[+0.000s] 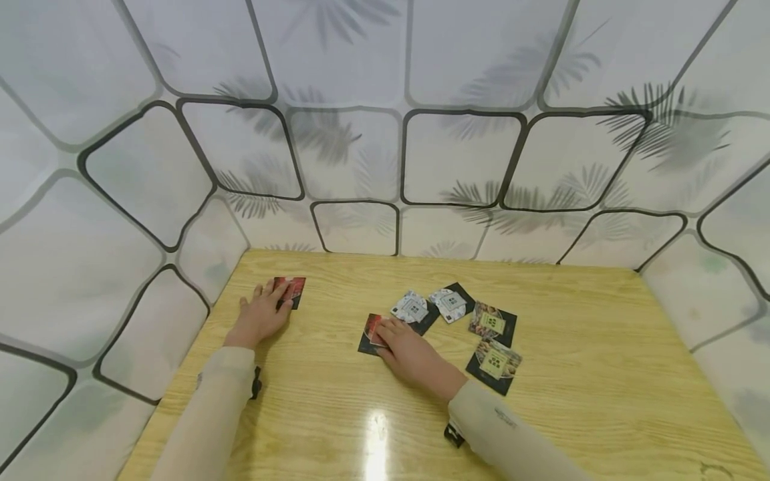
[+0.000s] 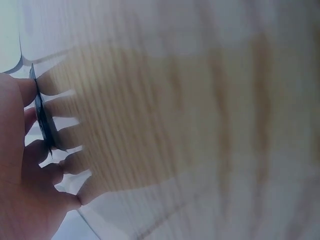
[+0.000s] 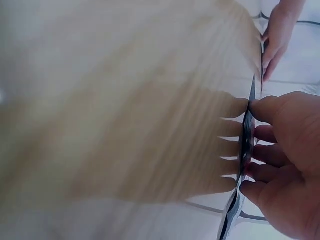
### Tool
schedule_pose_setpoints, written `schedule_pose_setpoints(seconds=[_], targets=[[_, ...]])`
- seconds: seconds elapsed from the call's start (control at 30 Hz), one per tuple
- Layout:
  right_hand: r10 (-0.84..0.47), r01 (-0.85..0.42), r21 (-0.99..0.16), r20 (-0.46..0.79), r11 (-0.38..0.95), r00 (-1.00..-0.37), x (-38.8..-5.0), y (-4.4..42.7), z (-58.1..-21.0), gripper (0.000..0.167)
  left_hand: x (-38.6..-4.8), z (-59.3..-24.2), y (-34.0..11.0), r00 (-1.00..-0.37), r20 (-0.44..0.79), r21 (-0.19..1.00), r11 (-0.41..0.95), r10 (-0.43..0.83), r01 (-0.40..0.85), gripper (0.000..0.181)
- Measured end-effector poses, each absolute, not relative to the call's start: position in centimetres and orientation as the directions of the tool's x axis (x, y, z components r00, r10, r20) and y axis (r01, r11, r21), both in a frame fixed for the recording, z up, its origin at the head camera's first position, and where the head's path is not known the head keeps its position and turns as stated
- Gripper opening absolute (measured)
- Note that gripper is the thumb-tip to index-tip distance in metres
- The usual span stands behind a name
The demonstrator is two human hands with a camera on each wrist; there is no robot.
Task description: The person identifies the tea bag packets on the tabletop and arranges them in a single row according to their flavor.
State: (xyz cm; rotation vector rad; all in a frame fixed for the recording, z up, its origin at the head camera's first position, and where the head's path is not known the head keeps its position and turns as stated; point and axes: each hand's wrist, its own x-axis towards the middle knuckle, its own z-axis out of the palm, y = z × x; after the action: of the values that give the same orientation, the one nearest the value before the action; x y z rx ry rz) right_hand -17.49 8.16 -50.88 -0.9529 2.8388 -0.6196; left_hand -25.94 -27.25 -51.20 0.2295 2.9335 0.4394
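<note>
My left hand (image 1: 261, 315) rests its fingertips on a thin red-and-black square card (image 1: 295, 292) at the left of the wooden table (image 1: 313, 414). In the left wrist view that card (image 2: 44, 117) appears edge-on, with the thumb on it and some fingertips touching the tabletop. Nearer the middle, my right hand (image 1: 415, 357) lays its fingers on another red-and-black card (image 1: 368, 337), partly covering it. The right wrist view shows this second card (image 3: 247, 137) from the side, flat under the extended fingers. What is printed on both is too small to read.
Right of the right hand lie two white-and-black cards (image 1: 415, 308) (image 1: 451, 302), then two brown patterned cards with yellow-green labels (image 1: 492, 322) (image 1: 495, 364), in a curved row. A patterned fabric wall (image 1: 355, 160) encloses the table's back and sides.
</note>
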Motion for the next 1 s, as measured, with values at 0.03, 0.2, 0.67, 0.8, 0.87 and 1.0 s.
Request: schedule_pose_setpoints(seconds=[0.03, 0.2, 0.67, 0.8, 0.87, 1.0], targets=[[-0.593, -0.557, -0.405, 0.044, 0.725, -0.804, -17.7, 8.0, -50.8, 0.046, -25.9, -51.2, -27.3, -0.974, -0.142, 0.305, 0.944, 0.176, 0.127, 0.065], [-0.585, -0.546, -0.390, 0.021, 0.741, -0.810, -18.9, 7.1, -50.9, 0.047, -25.9, -51.1, -27.4, -0.972, -0.154, 0.303, 0.945, 0.176, 0.123, 0.064], [-0.574, -0.535, -0.379, 0.014, 0.755, -0.819, -21.1, 4.9, -51.0, 0.044, -25.8, -50.3, -27.1, -0.969, -0.173, 0.298, 0.947, 0.176, 0.119, 0.063], [-0.572, -0.528, -0.377, -0.005, 0.761, -0.820, -21.6, 4.1, -50.9, 0.046, -25.7, -50.1, -27.0, -0.969, -0.177, 0.296, 0.948, 0.173, 0.115, 0.063], [-0.575, -0.531, -0.369, -0.011, 0.763, -0.818, -21.9, 3.7, -50.9, 0.047, -25.7, -50.1, -27.0, -0.969, -0.176, 0.295, 0.948, 0.173, 0.115, 0.062], [-0.584, -0.540, -0.348, -0.027, 0.766, -0.811, -22.6, 2.9, -50.9, 0.049, -25.8, -50.2, -27.0, -0.970, -0.171, 0.290, 0.950, 0.171, 0.116, 0.062]])
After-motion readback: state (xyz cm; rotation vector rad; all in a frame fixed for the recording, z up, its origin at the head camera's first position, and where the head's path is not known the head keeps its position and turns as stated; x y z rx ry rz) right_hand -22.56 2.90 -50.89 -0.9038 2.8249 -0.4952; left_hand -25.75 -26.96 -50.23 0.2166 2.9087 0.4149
